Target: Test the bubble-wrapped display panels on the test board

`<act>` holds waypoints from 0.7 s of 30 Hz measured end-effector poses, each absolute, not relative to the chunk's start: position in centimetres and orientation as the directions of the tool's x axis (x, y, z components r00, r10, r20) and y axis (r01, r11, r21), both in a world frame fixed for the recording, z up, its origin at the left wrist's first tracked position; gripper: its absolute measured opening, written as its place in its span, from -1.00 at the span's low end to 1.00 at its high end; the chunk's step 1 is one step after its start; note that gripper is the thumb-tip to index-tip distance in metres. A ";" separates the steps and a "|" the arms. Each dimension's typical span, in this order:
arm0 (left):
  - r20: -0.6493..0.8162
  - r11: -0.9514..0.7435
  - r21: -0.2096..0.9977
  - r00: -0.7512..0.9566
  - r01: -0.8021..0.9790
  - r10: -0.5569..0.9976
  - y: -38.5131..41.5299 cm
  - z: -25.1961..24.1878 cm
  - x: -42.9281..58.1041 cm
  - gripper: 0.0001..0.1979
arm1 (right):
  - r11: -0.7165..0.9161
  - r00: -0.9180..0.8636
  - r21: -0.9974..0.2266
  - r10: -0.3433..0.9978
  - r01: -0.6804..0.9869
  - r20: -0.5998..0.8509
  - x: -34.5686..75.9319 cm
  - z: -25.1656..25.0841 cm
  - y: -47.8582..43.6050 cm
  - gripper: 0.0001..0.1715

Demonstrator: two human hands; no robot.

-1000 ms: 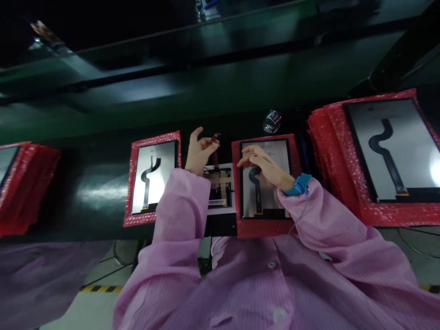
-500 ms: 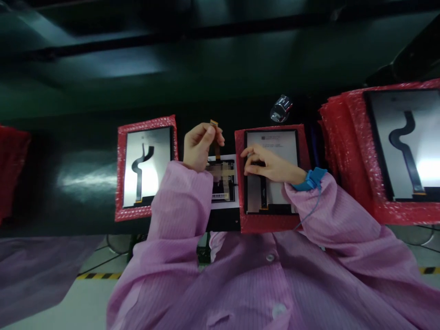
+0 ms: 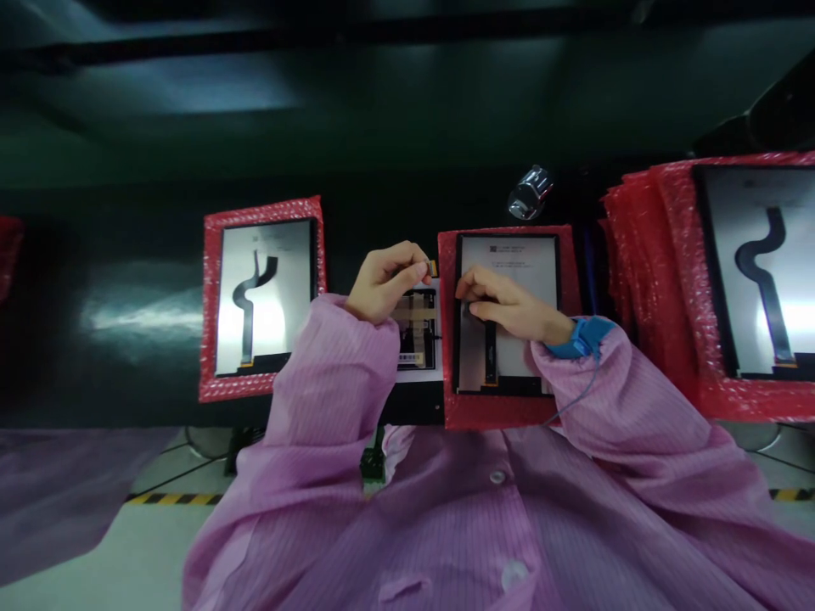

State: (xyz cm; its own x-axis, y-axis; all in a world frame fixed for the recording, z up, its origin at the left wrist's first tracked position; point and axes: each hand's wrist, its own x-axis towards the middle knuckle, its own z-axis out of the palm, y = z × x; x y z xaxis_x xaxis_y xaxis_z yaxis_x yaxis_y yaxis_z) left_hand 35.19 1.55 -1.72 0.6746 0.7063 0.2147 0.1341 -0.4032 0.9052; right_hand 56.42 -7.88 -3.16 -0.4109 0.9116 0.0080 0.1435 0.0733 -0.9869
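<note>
My left hand (image 3: 390, 282) pinches the end of a flex cable (image 3: 434, 268), whose gold connector tip sticks out past the thumb. Below that hand lies a small black device (image 3: 417, 329) with tan tape strips and a barcode label, on a white sheet. Right of it, a display panel (image 3: 522, 263) rests back side up on a red bubble-wrap bag (image 3: 503, 413). Over this panel my right hand (image 3: 500, 299) has its fingers curled together at the upper end of the panel's black ribbon cable (image 3: 490, 352); the fingers cover that end.
Another display panel (image 3: 289, 263) lies on red bubble wrap (image 3: 211, 314) to the left. On the right stands a stack of red bags (image 3: 668, 280) with a panel (image 3: 793, 280) on top. A shiny metal cylinder (image 3: 531, 193) sits behind. A blue wrist strap (image 3: 581, 337) trails a cord.
My left hand has shifted right, bringing the flex cable's tip closer to the right-hand panel. My right hand's fingers have drawn closer together at the ribbon cable.
</note>
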 end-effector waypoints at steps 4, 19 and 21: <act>0.197 -0.586 0.767 0.772 0.263 0.604 1.6 -1.2 35.3 -0.74 | 0.086 -0.378 -0.991 0.925 0.101 0.042 56.2 -2.9 -7.7 -0.79; -0.011 -0.675 0.629 0.872 0.386 0.489 0.9 -1.2 36.0 -0.76 | 0.093 -0.321 -0.994 0.945 0.063 0.068 55.6 -3.4 -7.9 -0.84; -0.014 -0.674 0.629 0.873 0.387 0.488 0.9 -1.2 36.1 -0.75 | 0.125 -0.322 -0.987 0.943 0.100 0.086 55.6 -3.4 -7.9 -0.78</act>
